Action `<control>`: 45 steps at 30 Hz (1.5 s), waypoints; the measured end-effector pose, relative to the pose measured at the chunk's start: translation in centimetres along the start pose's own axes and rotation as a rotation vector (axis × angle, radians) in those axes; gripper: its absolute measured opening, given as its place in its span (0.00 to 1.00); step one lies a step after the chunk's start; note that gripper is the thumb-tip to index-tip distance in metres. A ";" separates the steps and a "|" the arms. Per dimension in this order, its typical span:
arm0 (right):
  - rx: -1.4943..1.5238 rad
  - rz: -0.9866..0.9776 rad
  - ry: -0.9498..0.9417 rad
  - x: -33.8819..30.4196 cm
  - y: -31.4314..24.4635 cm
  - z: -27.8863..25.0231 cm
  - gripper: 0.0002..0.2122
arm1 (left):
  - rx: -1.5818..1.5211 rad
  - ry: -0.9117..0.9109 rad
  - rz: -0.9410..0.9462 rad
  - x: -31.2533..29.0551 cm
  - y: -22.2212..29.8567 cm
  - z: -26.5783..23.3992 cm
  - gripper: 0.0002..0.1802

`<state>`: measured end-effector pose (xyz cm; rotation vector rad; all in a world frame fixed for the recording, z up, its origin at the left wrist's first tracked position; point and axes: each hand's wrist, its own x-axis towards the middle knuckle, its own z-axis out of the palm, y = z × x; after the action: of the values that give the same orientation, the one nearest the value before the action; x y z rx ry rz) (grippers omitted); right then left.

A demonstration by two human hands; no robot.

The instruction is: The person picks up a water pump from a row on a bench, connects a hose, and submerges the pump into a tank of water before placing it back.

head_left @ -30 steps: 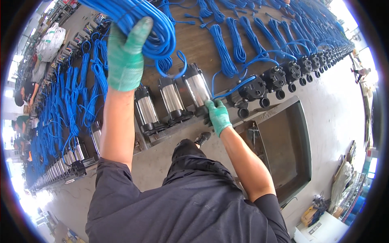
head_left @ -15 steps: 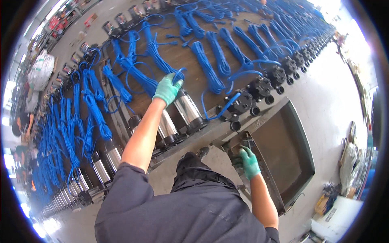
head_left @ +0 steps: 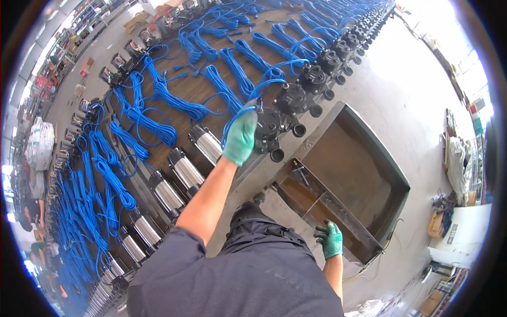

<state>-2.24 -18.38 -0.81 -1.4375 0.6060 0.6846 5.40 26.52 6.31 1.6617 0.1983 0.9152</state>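
Observation:
My left hand (head_left: 242, 136), in a green glove, reaches to the nearest black pump head (head_left: 268, 127) at the table's edge. A blue cable (head_left: 231, 122) loops beside and across this hand. Its fingers are blurred and partly hidden, so whether they grip the cable or the pump head does not show. Low on the right, my right hand (head_left: 329, 240), also gloved in green, hovers over the narrow compartment of a metal cart (head_left: 369, 153). Its fingers are loosely bent and apart, with nothing visible in them.
Coiled blue cables (head_left: 174, 98) cover the brown table (head_left: 182, 84). Shiny steel cylinders (head_left: 187, 170) line its near edge, and more black pump heads (head_left: 314, 76) run away to the right. A small dark tool (head_left: 302, 171) lies in the cart. White sacks (head_left: 39, 142) stand far left.
My left hand has moved from a cable coil near the steel cylinders rightward to the pump head. My right hand has drawn back toward me along the cart. The view has turned.

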 end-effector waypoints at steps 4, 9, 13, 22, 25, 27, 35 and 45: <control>0.018 0.012 -0.006 -0.6 0.7 -0.9 0.19 | -0.275 -0.126 -0.071 2.6 -0.7 2.1 0.23; 0.021 -0.004 -0.008 -0.8 1.3 -1.2 0.19 | -0.134 -0.200 -0.149 -1.8 3.2 5.7 0.34; -0.046 -0.074 -0.118 -0.6 0.3 0.7 0.20 | -0.215 -0.249 -0.133 -5.2 10.4 7.1 0.28; 0.134 -0.162 -0.225 -2.2 -1.5 2.8 0.25 | -0.378 -0.616 -0.369 -11.0 18.3 11.8 0.26; -0.036 -0.308 -0.007 -3.2 -0.5 -1.8 0.23 | -0.251 -0.719 -0.210 -11.2 18.0 12.9 0.22; -0.139 -0.383 0.157 -3.6 -1.0 -4.0 0.21 | -0.172 -0.771 -0.172 -11.1 16.5 12.8 0.22; -0.595 -0.654 0.425 -3.1 -2.5 -9.8 0.14 | 0.088 -0.714 -0.673 -18.5 -2.3 13.5 0.23; -1.046 -0.606 0.586 -3.3 -4.9 -6.3 0.16 | 0.395 -0.645 -0.827 -21.7 -8.5 12.6 0.27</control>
<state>-0.67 -24.96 4.63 -2.6920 0.1756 0.0257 1.71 7.21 -11.51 1.8965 0.5871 -0.3064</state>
